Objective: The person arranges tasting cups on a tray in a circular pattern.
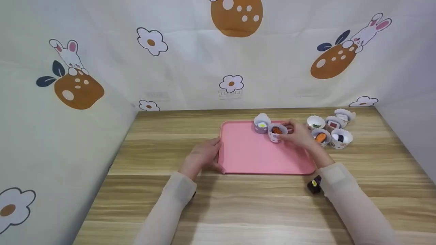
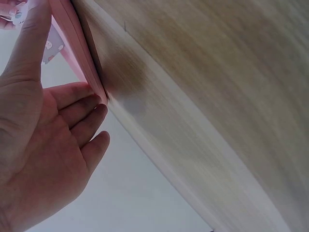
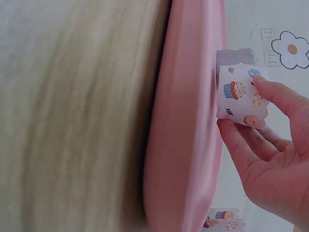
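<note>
My right hand (image 1: 298, 135) holds a patterned paper baking cup (image 3: 241, 94) by its side, thumb near the rim and fingers below. In the head view that cup has a dark red-orange topped piece inside and stands on the pink tray (image 1: 252, 158). Beside it, near the tray's back edge, is another paper cup (image 1: 261, 127) with a white and yellow piece. My left hand (image 1: 205, 153) rests against the tray's left side, fingers fairly straight, the thumb by the front left corner. The left wrist view shows this palm (image 2: 53, 150) next to the tray edge.
Several more paper cups with small sushi-like pieces, one of them orange (image 1: 321, 137), cluster on the wooden table (image 1: 153, 136) right of the tray. A small dark piece with yellow (image 1: 314, 184) lies in front, by the right sleeve. A patterned curtain (image 1: 190, 61) stands behind.
</note>
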Demonstrator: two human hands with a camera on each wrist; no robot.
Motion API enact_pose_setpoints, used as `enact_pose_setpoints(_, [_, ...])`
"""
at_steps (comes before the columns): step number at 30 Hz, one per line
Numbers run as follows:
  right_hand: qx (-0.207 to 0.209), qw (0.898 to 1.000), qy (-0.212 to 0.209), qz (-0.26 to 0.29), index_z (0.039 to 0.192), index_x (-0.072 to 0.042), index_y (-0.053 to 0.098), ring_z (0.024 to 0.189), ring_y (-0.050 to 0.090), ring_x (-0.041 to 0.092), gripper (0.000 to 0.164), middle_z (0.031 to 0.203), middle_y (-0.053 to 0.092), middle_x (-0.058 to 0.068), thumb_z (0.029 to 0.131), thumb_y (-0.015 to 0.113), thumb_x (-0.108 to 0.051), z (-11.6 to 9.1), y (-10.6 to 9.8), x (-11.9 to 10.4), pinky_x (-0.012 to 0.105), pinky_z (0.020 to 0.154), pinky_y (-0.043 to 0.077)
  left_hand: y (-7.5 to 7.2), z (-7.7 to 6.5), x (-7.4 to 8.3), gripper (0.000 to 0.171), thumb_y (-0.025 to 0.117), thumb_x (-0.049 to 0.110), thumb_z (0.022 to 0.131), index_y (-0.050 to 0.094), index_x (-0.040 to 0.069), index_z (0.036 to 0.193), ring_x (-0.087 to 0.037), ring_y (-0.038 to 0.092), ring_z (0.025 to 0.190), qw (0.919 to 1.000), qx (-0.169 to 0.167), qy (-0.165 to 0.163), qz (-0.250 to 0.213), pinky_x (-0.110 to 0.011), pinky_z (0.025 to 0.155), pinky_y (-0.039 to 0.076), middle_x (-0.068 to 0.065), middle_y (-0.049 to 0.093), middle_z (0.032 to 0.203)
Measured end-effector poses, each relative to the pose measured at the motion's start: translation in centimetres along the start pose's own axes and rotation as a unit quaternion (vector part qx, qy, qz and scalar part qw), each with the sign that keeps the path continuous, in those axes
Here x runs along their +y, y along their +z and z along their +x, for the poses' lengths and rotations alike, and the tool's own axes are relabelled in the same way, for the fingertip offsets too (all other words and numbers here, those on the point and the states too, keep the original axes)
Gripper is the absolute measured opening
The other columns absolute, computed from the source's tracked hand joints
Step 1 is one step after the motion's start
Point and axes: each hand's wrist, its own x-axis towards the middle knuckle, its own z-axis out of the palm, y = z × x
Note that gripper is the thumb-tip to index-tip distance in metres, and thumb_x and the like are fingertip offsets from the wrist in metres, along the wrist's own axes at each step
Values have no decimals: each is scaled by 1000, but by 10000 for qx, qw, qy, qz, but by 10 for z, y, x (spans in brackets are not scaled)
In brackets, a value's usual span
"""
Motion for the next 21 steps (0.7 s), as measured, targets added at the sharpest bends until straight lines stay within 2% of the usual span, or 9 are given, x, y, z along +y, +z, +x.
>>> enact_pose_setpoints(21, [-30, 10000, 80, 52, 136, 7, 46, 135, 48, 46, 62, 142, 51, 31, 87, 76, -16, 2, 2, 2, 54, 113, 43, 0, 2, 0, 114, 78, 61, 75, 24, 5, 158, -27, 23, 154, 9999, -90, -56, 51, -39, 127, 22, -9, 20, 168])
